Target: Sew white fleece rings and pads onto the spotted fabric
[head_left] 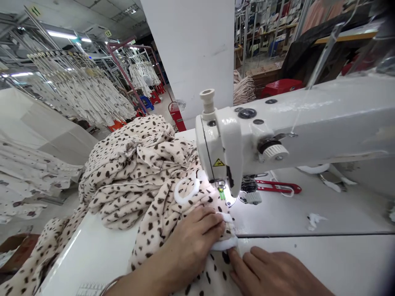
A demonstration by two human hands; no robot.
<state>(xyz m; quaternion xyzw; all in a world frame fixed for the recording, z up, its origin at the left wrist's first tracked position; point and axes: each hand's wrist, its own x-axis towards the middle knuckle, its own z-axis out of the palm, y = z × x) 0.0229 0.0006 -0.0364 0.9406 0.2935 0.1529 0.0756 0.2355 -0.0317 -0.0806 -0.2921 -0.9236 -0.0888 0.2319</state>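
A pale plush fabric with dark spots [160, 213] lies under the sewing machine's needle and presser foot [222, 191]. A curved white fuzzy strip [224, 245] shows on it close to the front of the machine, and a second white loop [182, 200] lies farther left. My left hand [193, 242] is closed on the fabric at the strip, fingers together and bent. My right hand [265, 271] grips the fabric's edge beside the strip's right end, index fingertip touching it; its thumb is hidden.
The white machine arm [308, 123] spans the right side. Red-handled snips [277, 187] and white scraps [314, 220] lie on the machine bed. A large bundle of spotted fabric [132, 164] fills the left and hangs off the table. A white pillar [197, 57] stands behind.
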